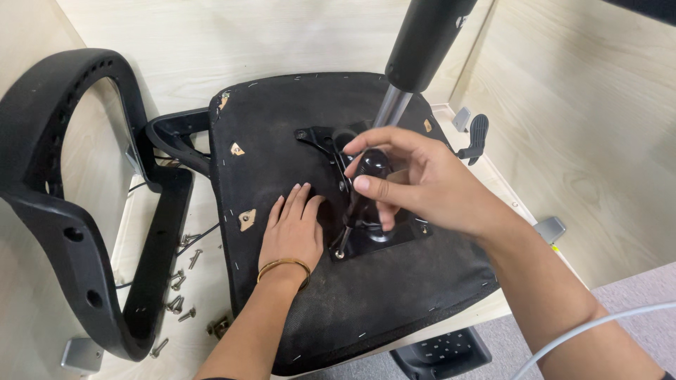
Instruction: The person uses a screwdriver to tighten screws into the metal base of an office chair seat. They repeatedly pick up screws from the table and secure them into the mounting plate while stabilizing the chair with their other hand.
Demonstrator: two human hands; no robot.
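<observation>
the right hand [415, 179] grips a screwdriver [360, 197], its tip on a screw [339, 254] in the metal plate [380, 236]. beside it, the left hand [292, 232] lies open, flat, steadying the upturned chair seat [394, 295].

Loose screws [179, 281], black armrest frame [77, 232]

An office or an assembly corner is suggested. Pale wooden partition panels [605, 141] are seen at the upper right of the frame, grey carpet [634, 288] at the lower right, and loose screws [179, 281] on the light surface [204, 204] at the lower left.
</observation>
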